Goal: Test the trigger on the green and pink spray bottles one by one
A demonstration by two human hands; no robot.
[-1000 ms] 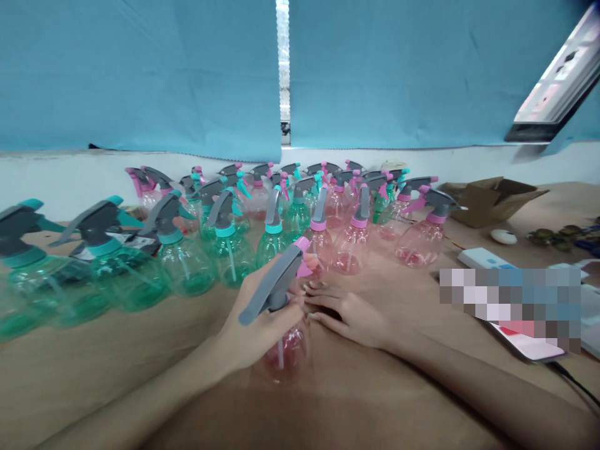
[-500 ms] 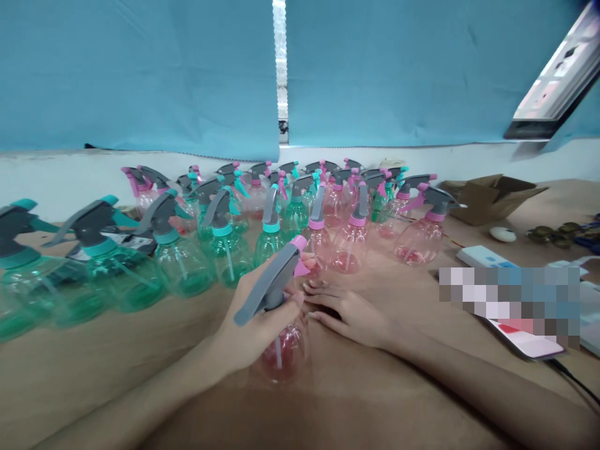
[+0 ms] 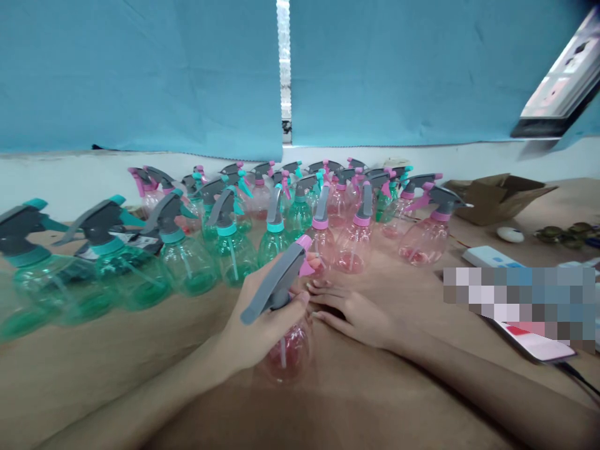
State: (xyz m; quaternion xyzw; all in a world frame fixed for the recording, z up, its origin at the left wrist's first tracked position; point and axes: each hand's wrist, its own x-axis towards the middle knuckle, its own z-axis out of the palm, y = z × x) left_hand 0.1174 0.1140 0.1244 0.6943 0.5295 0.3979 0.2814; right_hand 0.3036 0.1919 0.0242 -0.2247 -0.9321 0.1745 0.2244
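My left hand (image 3: 262, 319) is wrapped around the neck of a pink spray bottle (image 3: 288, 356), just under its grey and pink trigger head (image 3: 281, 275). The bottle is clear, and a straw shows inside it. Beside it, my right hand (image 3: 354, 312) rests palm down on the table, fingers stretched toward the bottle. Just beyond the hands stand more pink spray bottles (image 3: 351, 250) with grey tops. A row of green spray bottles (image 3: 190, 269) runs to the left, their collars turquoise.
Several more pink and green spray bottles crowd the back of the wooden table (image 3: 187, 375). At right are an open cardboard box (image 3: 497, 200), a white mouse (image 3: 510, 234), a white box (image 3: 490, 256) and a phone (image 3: 534, 340) on a cable. Blue curtains (image 3: 140, 75) hang behind.
The whole view has shifted slightly, so everything appears a little further right. The left hand keeps its hold on the bottle, and the right hand stays on the table.
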